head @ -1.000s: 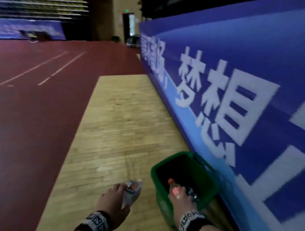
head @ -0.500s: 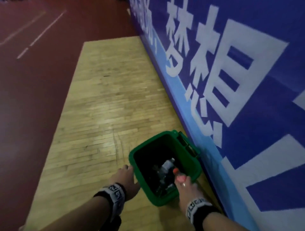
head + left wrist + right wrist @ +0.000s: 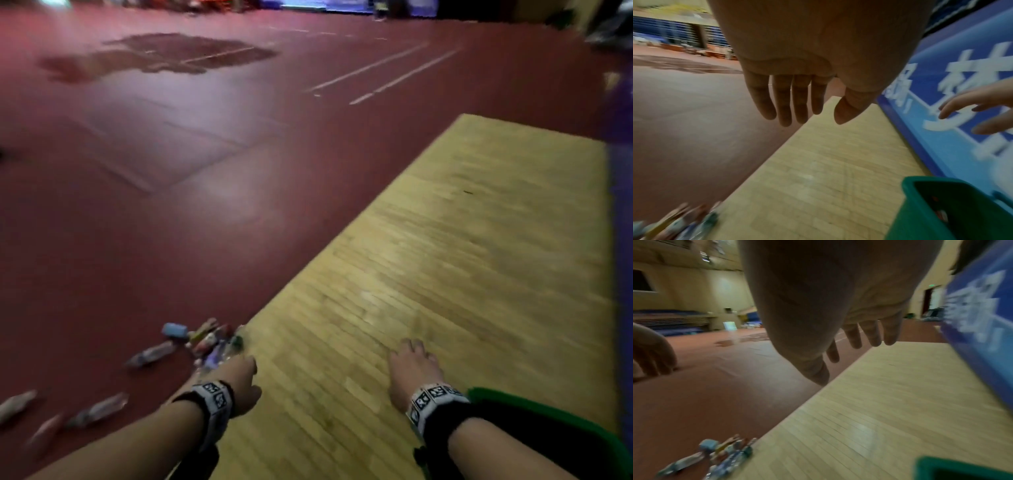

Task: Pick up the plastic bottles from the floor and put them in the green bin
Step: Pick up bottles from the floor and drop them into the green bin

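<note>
A heap of plastic bottles (image 3: 209, 342) lies on the red floor at the edge of the wooden strip, also seen low in the wrist views as a blurred heap (image 3: 729, 451) (image 3: 684, 220). More bottles (image 3: 99, 409) lie scattered further left. My left hand (image 3: 243, 371) hangs just right of the heap, empty, its fingers (image 3: 785, 105) straight. My right hand (image 3: 416, 356) hovers over the wood, empty, with its fingers (image 3: 871, 334) spread. The green bin (image 3: 582, 416) stands at the lower right, under my right forearm; its rim (image 3: 925, 181) shows in the left wrist view.
A blue banner wall (image 3: 962, 113) with white characters runs along the right side of the wooden strip (image 3: 462, 274). The red sports floor (image 3: 137, 205) with white lines stretches left and far ahead. Seating and clutter line the far wall (image 3: 674, 319).
Both hands dropped their bottles into the green bin and came out empty. My view has swung left from the bin and banner toward the heap of bottles on the red floor.
</note>
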A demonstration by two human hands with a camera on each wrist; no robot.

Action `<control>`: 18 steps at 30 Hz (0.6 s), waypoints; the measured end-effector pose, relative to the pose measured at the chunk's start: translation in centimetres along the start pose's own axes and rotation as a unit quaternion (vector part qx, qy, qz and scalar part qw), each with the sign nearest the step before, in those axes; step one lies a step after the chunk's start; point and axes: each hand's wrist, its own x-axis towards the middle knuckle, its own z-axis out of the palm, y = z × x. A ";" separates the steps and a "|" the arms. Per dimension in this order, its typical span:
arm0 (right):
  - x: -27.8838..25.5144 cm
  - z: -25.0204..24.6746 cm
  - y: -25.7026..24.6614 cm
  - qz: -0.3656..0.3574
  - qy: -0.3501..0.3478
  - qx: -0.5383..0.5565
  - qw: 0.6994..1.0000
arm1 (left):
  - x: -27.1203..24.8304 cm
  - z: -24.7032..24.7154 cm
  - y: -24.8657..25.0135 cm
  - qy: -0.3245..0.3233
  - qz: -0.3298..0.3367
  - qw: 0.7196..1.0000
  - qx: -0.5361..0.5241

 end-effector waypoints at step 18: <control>23.4 -7.2 -30.8 -0.175 -0.070 -0.235 0.954 | 12.0 6.2 -34.7 -0.156 -0.237 0.951 -0.122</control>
